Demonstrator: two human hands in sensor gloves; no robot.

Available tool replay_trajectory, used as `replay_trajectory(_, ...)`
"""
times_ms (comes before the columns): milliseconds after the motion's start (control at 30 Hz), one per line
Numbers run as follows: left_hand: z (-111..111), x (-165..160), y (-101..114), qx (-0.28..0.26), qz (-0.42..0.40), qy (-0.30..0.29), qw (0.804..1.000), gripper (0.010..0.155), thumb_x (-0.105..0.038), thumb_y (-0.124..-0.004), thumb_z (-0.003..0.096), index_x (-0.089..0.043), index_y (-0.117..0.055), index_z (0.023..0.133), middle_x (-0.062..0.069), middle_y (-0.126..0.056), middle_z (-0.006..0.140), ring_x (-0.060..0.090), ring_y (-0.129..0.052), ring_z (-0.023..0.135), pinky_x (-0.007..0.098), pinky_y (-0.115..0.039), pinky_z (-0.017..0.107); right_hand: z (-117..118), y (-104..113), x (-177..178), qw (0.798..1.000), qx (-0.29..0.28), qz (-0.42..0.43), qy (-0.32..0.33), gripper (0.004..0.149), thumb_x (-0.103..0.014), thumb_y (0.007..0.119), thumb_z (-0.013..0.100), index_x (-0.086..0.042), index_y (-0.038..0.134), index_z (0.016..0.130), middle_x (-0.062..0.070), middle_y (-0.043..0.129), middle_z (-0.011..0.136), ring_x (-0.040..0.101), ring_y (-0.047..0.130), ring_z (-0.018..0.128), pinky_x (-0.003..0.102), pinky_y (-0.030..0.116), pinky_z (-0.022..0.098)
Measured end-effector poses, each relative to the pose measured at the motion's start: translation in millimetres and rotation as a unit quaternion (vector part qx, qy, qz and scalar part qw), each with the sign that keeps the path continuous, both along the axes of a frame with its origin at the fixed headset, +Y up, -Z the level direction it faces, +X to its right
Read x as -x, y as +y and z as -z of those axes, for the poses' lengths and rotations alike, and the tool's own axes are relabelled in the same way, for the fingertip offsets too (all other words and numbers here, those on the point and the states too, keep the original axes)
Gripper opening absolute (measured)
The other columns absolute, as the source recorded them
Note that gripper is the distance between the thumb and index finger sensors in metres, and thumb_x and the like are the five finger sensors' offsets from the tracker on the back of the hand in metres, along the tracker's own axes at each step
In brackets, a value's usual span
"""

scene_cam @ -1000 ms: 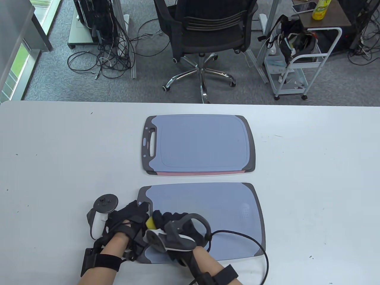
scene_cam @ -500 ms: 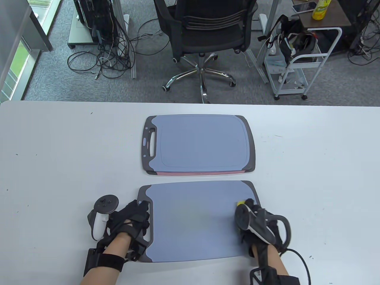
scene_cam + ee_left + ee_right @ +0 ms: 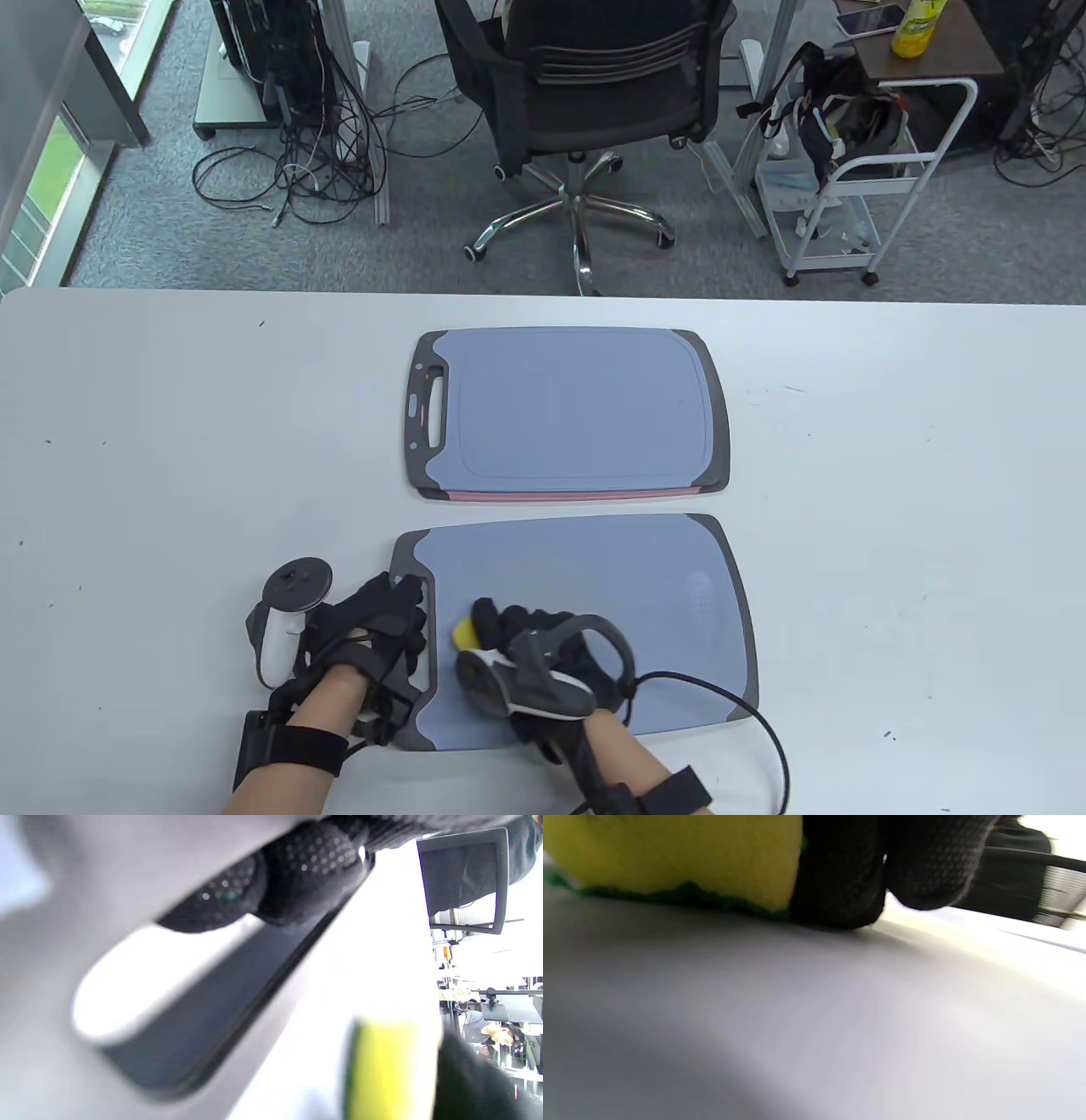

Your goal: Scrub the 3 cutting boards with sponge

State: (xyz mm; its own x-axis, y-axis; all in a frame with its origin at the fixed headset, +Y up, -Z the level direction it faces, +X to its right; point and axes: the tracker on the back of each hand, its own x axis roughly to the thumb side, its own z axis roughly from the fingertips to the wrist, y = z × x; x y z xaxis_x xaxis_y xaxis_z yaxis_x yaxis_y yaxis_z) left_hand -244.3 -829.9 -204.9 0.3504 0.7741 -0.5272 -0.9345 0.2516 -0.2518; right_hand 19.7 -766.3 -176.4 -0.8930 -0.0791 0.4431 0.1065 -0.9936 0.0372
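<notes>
sponge (image 3: 465, 632) on near cutting board (image 3: 628, 594), left part, surface's near edge | right hand (image 3: 543, 654) grip curled round sponge, green side down | left hand (image 3: 373, 632) fingers flat on board's handle end

Beyond the white table (image 3: 891, 441), a black mesh office chair (image 3: 594, 93) with a chrome star base stands on grey carpet. Tangled black cables (image 3: 297, 170) lie to its left. To the right, a white wire trolley (image 3: 857, 195) holds dark gear, near a brown side table bearing a yellow bottle (image 3: 918, 25).
</notes>
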Motion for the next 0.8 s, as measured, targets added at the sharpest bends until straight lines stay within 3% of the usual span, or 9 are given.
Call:
replay_trajectory(100, 1, 0, 0, -0.001, 0.003, -0.003, 1.0, 0.052, -0.055, -0.067, 0.0592, -0.017, -0.069, 0.094, -0.008, -0.095, 0.065, 0.0, -0.107, 0.036, 0.026, -0.1, 0.027, 5, -6, -86, 0.995, -0.001, -0.009, -0.103, 0.07, -0.056, 0.068, 0.045, -0.016, 0.06, 0.101, 0.008, 0.082, 0.074, 0.018, 0.091, 0.048, 0.045, 0.079, 0.046)
replay_trajectory(200, -1, -2, 0, -0.007, 0.012, -0.002, 1.0, 0.052, -0.056, -0.067, 0.0591, -0.017, -0.069, 0.094, -0.008, -0.094, 0.065, 0.0, -0.106, 0.035, 0.025, -0.1, 0.027, 1, -11, -173, 0.976, 0.016, -0.026, -0.217, 0.07, -0.055, 0.068, 0.045, -0.013, 0.063, 0.101, 0.01, 0.083, 0.073, 0.019, 0.092, 0.047, 0.046, 0.079, 0.045)
replay_trajectory(267, -1, -3, 0, -0.006, 0.011, -0.003, 1.0, 0.052, -0.056, -0.067, 0.0591, -0.017, -0.068, 0.094, -0.008, -0.094, 0.065, 0.0, -0.106, 0.036, 0.025, -0.1, 0.027, -1, -12, -203, 0.965, 0.023, -0.032, -0.259, 0.071, -0.054, 0.069, 0.045, -0.011, 0.061, 0.101, 0.012, 0.083, 0.074, 0.021, 0.092, 0.047, 0.047, 0.078, 0.046)
replay_trajectory(333, -1, -3, 0, -0.007, 0.018, -0.004, 1.0, 0.052, -0.056, -0.066, 0.0593, -0.017, -0.069, 0.094, -0.009, -0.094, 0.065, -0.001, -0.106, 0.035, 0.024, -0.1, 0.027, 1, -11, -203, 0.965, 0.04, -0.034, -0.257, 0.071, -0.054, 0.069, 0.046, -0.01, 0.061, 0.101, 0.012, 0.083, 0.074, 0.021, 0.092, 0.048, 0.046, 0.078, 0.046)
replay_trajectory(433, 0, -2, 0, -0.005, 0.013, -0.004, 1.0, 0.052, -0.056, -0.067, 0.0592, -0.018, -0.069, 0.094, -0.009, -0.095, 0.065, -0.001, -0.107, 0.035, 0.025, -0.1, 0.026, 5, -9, -157, 0.983, 0.016, -0.022, -0.181, 0.071, -0.053, 0.07, 0.046, -0.007, 0.064, 0.099, 0.012, 0.084, 0.071, 0.02, 0.092, 0.046, 0.046, 0.079, 0.045)
replay_trajectory(533, 0, -2, 0, -0.005, 0.014, -0.004, 1.0, 0.052, -0.056, -0.067, 0.059, -0.018, -0.069, 0.094, -0.009, -0.095, 0.065, -0.001, -0.107, 0.035, 0.025, -0.1, 0.026, 0, -6, -60, 0.999, 0.0, 0.01, -0.046, 0.071, -0.054, 0.07, 0.045, -0.007, 0.063, 0.099, 0.012, 0.084, 0.07, 0.019, 0.092, 0.046, 0.045, 0.079, 0.045)
replay_trajectory(667, 0, -2, 0, -0.002, 0.005, -0.004, 1.0, 0.052, -0.056, -0.067, 0.0589, -0.017, -0.069, 0.094, -0.008, -0.095, 0.065, 0.0, -0.107, 0.036, 0.025, -0.1, 0.027, -28, 0, 58, 0.992, -0.007, 0.012, 0.126, 0.072, -0.056, 0.068, 0.045, -0.009, 0.061, 0.1, 0.01, 0.083, 0.071, 0.017, 0.091, 0.046, 0.044, 0.08, 0.046)
replay_trajectory(733, 0, -2, 0, -0.001, -0.001, -0.006, 1.0, 0.052, -0.055, -0.068, 0.0588, -0.017, -0.069, 0.094, -0.007, -0.095, 0.066, 0.001, -0.107, 0.036, 0.026, -0.1, 0.027, -42, 1, 90, 0.985, -0.012, 0.014, 0.173, 0.072, -0.057, 0.068, 0.045, -0.01, 0.062, 0.1, 0.009, 0.083, 0.071, 0.017, 0.091, 0.046, 0.044, 0.079, 0.046)
replay_trajectory(800, 0, -1, -1, 0.003, -0.008, -0.007, 1.0, 0.052, -0.055, -0.068, 0.0589, -0.017, -0.069, 0.094, -0.007, -0.095, 0.066, 0.002, -0.107, 0.037, 0.027, -0.1, 0.028, -43, 2, 94, 0.986, -0.025, -0.012, 0.165, 0.073, -0.058, 0.066, 0.045, -0.01, 0.061, 0.099, 0.007, 0.083, 0.071, 0.016, 0.091, 0.047, 0.043, 0.08, 0.047)
